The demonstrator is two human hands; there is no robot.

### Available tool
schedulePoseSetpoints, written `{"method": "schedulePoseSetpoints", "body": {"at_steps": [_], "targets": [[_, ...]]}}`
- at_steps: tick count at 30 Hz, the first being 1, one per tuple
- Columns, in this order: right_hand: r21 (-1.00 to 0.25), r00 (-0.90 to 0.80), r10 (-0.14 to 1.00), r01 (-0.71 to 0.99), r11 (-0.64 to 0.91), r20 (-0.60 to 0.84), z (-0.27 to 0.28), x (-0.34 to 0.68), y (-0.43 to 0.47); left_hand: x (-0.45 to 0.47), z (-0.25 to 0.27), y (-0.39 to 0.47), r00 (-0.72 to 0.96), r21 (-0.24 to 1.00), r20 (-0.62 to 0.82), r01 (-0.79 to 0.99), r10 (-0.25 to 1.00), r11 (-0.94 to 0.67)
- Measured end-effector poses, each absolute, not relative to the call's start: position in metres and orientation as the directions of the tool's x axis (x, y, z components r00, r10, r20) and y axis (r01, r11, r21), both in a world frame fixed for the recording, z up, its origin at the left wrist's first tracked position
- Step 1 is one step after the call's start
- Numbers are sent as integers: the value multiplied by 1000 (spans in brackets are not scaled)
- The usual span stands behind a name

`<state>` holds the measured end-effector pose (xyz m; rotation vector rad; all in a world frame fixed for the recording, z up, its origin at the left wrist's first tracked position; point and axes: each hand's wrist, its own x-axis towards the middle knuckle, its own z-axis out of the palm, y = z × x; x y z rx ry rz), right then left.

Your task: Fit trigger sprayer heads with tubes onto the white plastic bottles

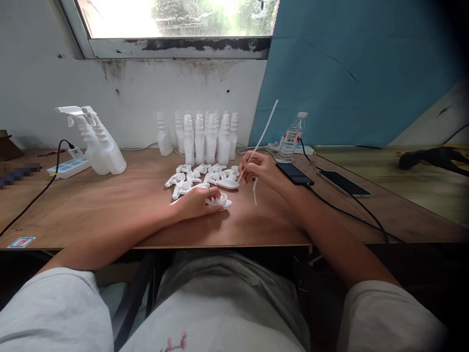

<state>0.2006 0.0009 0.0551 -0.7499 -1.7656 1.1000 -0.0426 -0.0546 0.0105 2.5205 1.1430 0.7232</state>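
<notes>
My left hand (200, 201) rests low over the table, its fingers closed round a white trigger spray head (222, 199) whose round collar faces me. In my right hand (258, 167), fingers pinched, is a long thin white tube (269, 120) that slants up to the right. A second short length of white tube (255, 193) hangs below that hand; I cannot tell whether it is the same piece. Just beyond my left hand lies a pile of several loose white spray heads (194, 177).
Several white bottles (210, 142) without heads stand behind the pile. Two bottles with spray heads (102, 144) stand at the left by a power strip (69, 167). At the right are a water bottle (291, 142), a phone (295, 173), another dark device (344, 183) and black cables (344, 210).
</notes>
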Motion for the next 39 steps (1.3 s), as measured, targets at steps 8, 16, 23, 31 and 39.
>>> {"method": "schedulePoseSetpoints", "body": {"at_steps": [8,16,23,31,39], "targets": [[-828,-585,644,-87,554,492,40,173,-18,-43,9,-54,570,423,353,610,742,-670],[-812,-649,591,-71,579,479,36,172,-21,-43,7,-52,579,448,359,581,732,-679],[-764,-681,541,-43,644,494,33,173,-16,-43,11,-55,572,458,327,601,752,-655],[-663,-675,594,202,720,439,33,170,-17,-44,6,-52,572,460,339,591,747,-662],[-630,-695,546,172,758,468,25,169,-12,-43,6,-52,575,493,342,563,743,-663]]}}
